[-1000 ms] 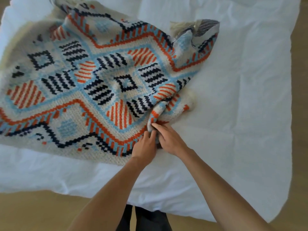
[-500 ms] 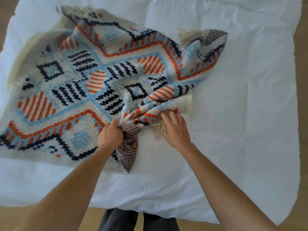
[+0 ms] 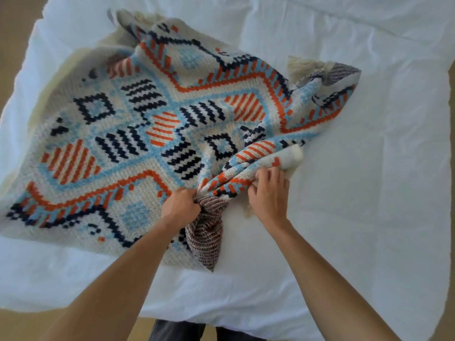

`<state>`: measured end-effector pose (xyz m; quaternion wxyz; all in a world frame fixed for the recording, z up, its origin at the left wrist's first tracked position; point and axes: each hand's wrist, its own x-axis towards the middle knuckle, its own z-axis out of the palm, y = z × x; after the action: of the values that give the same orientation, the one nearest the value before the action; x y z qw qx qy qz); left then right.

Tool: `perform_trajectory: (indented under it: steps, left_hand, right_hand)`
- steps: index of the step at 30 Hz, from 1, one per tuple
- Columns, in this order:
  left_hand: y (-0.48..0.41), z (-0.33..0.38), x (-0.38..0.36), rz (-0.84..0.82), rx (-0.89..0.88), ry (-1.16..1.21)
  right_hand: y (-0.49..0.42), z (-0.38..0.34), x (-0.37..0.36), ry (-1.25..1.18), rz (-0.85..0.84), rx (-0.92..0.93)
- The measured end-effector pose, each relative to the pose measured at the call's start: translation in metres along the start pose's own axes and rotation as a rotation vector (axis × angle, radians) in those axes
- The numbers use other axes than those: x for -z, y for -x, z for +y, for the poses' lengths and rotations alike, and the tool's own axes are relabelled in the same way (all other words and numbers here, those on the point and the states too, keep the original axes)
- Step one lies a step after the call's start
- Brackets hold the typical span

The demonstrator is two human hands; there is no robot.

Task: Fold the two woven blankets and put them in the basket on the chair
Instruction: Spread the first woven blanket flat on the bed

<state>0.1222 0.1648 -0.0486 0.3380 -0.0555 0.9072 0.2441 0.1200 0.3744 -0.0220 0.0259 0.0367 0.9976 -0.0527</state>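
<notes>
Both my hands grip the woven blanket (image 3: 138,143) on the bed (image 3: 369,168): left hand (image 3: 178,205) bunches it, right hand (image 3: 268,193) pinches its edge.

blanket (image 3: 128,134) on bed (image 3: 369,168), left side

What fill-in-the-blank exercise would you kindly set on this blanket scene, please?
The patterned blanket lies on a ____ bed cover.
Its turned-up reverse side shows right beside the ____ hand.
The left hand and right hand both grip the ____.
Missing words: white; left; blanket.
</notes>
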Motion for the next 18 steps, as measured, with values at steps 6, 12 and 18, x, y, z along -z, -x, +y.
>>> perform_trajectory:
  steps: [6,12,18]
  left_hand:
    - [-0.003,0.016,-0.009,-0.081,-0.116,0.043]
    - [0.008,0.035,-0.028,-0.026,-0.183,0.036]
    - [0.03,0.077,-0.05,0.022,-0.213,0.049]
  right_hand:
    - [-0.018,0.035,0.008,0.151,-0.147,0.069]
    - [-0.016,0.055,0.002,0.154,-0.2,0.18]
    - [0.022,0.122,0.011,0.185,-0.339,0.329]
